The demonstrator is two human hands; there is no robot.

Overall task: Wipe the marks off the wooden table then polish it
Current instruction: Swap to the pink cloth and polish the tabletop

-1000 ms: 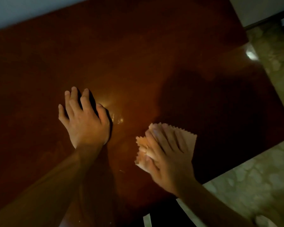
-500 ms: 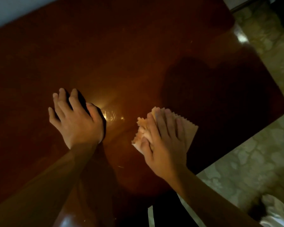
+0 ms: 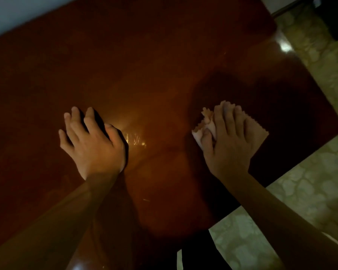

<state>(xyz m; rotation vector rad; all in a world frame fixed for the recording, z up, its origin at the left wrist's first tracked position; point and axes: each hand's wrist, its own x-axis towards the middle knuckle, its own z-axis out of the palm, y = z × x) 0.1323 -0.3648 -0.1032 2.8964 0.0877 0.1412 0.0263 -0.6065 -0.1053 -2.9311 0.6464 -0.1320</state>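
- Wooden table (image 3: 164, 65): dark red-brown, glossy; both hands are being rested on it. A bright glare is being reflected just right of the left hand.
- Left hand (image 3: 90, 141): is being laid palm-down on the tabletop, fingers straight and slightly spread; nothing is being held.
- Right hand (image 3: 230, 141): is being pressed flat onto the cloth, fingers straight and close together, thumb bent against the bunched left edge of the cloth.
- Pale cloth (image 3: 259, 131): zigzag-edged; is being pinned to the table beneath the right hand, its crumpled part showing left of the fingers, a flat corner showing right of them.
- Marks (image 3: 135, 139): faint streaks are being shown in the glare between the hands, nearer the left hand.
- Patterned floor (image 3: 310, 191): is being seen right of the right forearm.
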